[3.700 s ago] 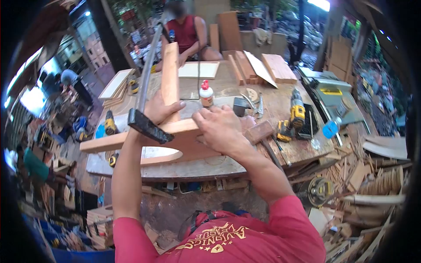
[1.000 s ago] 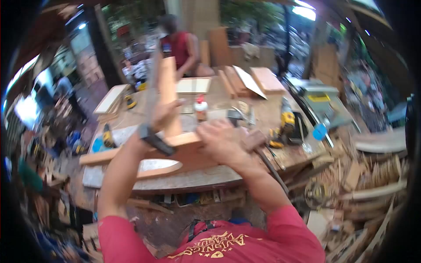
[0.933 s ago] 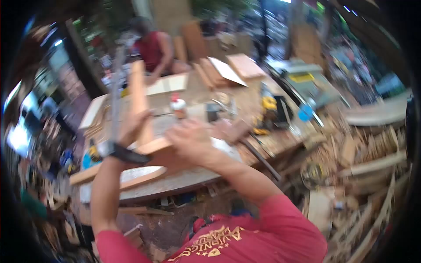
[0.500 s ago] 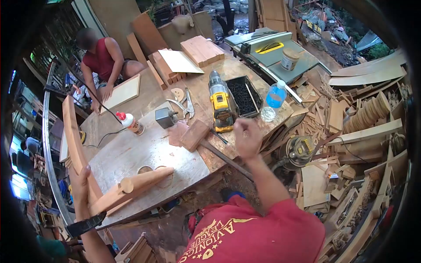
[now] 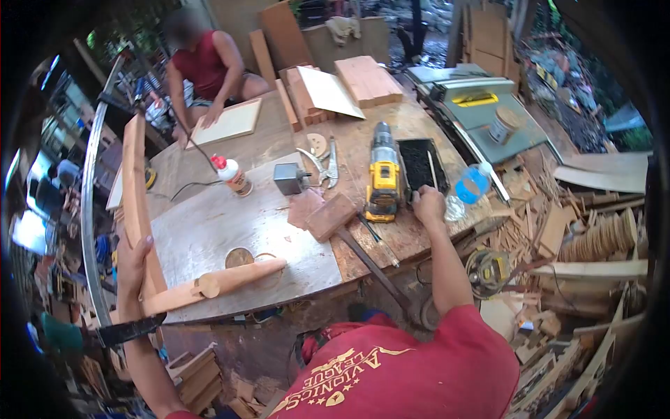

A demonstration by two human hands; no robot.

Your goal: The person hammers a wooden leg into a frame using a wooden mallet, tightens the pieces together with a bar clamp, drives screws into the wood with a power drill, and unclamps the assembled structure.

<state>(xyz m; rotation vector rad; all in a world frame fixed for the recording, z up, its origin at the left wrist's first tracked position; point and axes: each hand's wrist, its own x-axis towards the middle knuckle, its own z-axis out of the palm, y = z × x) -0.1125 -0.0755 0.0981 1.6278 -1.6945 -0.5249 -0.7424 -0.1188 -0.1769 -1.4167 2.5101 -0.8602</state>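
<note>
My left hand (image 5: 132, 264) is wrapped round the lower part of an upright, slightly curved wooden piece (image 5: 135, 192). A tapered wooden piece (image 5: 241, 276) with a round end joins it near the table edge. Beside my left hand runs a long metal bar clamp (image 5: 89, 230), its black jaw (image 5: 131, 329) near my wrist. My right hand (image 5: 428, 207) is at the near edge of a black tray of dark screws (image 5: 416, 162), fingers curled at the lower end of a thin light stick (image 5: 433, 170). What those fingers hold, if anything, is hidden.
A yellow drill (image 5: 384, 178), wooden mallet (image 5: 333, 218), locking pliers (image 5: 329, 167), glue bottle (image 5: 232, 176) and blue bottle (image 5: 473, 183) stand or lie on the table. A table saw (image 5: 481, 112) is behind. Across the table, a person (image 5: 209, 66) handles a framed panel (image 5: 227, 126).
My right hand has moved forward from above the table edge, near the drill, to the screw tray. My left hand keeps its hold on the wooden piece. The view has shifted.
</note>
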